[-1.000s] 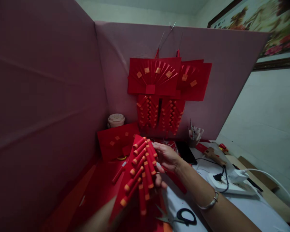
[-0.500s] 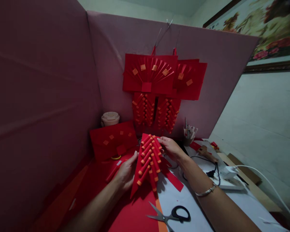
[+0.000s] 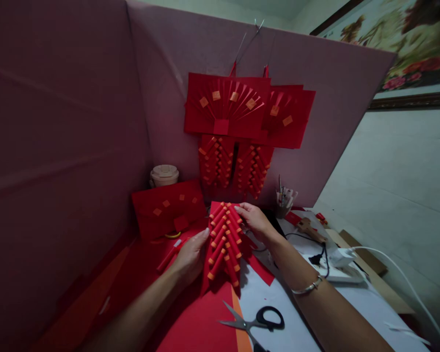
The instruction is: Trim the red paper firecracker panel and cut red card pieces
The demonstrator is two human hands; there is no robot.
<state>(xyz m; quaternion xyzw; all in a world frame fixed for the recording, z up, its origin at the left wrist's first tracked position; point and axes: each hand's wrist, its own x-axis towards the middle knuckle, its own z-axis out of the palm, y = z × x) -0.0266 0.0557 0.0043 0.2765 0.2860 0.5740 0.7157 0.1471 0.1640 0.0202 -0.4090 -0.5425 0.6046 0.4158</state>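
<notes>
Hands (image 3: 192, 255) hold the red firecracker card (image 3: 224, 240) by its side edges.

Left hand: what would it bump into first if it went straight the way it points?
The red panel with rolls, which the left hand holds. Beyond it, perhaps the right hand, though depth is unclear.

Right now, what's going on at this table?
The left hand grips the left edge of a red paper firecracker panel, while the right hand holds it near the upper right corner. Open scissors lie closer to the camera, not in either hand. Two similar firecracker panels hang in front of the mauve partition.
</notes>
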